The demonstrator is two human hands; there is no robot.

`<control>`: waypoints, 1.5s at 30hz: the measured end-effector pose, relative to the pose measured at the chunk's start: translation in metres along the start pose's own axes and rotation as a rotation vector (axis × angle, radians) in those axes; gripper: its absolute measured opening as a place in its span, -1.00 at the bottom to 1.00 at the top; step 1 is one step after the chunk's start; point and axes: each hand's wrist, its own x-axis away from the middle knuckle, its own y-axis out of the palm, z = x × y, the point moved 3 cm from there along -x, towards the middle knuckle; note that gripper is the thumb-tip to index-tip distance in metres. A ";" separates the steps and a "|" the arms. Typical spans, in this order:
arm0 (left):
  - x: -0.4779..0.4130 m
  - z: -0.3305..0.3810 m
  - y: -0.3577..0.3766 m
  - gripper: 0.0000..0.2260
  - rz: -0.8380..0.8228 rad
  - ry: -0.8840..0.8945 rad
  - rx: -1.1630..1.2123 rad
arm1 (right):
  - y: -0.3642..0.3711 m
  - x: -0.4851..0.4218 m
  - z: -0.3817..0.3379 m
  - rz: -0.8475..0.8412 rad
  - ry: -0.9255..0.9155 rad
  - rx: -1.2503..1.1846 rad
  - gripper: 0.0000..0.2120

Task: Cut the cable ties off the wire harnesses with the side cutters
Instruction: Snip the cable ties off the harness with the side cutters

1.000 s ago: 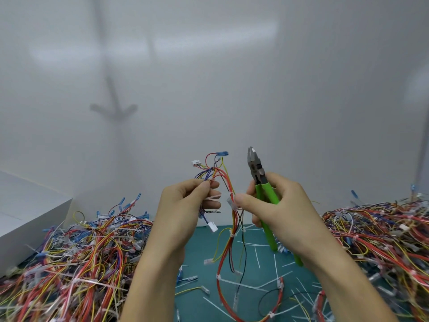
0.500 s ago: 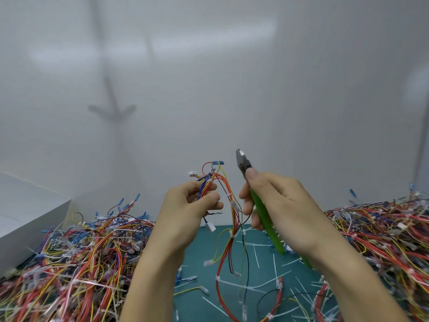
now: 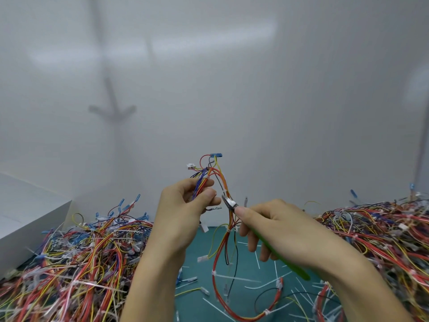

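White wall (image 3: 232, 89) is filling the background above a teal bench (image 3: 243, 273); the harness (image 3: 228, 219) is hanging upright over the middle of the bench, its top end fanning into loose wires and small plugs, its red lower loop lying on the bench; white ties (image 3: 214, 273) are ringing it lower down; the left grip (image 3: 183, 212) is pinching the upper wires between thumb and curled fingers; the cutters (image 3: 228, 203) are pointing up and left, nose against the harness just right of that thumb; a white patch is showing on the nose, tie or glint I cannot tell, nor whether the jaws are apart; the right grip (image 3: 278, 226) is wrapping round the green handles, forefinger stretching toward the nose; cut ties (image 3: 257, 261) are lying scattered on the bench; a left heap (image 3: 81, 252) and a right heap (image 3: 383, 228) of harnesses are flanking the hands; a white box (image 3: 27, 219) is sitting at far left.
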 end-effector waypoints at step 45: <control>0.021 0.003 0.020 -0.86 0.003 0.022 0.054 | 0.007 0.016 0.008 0.134 0.039 -0.095 -0.49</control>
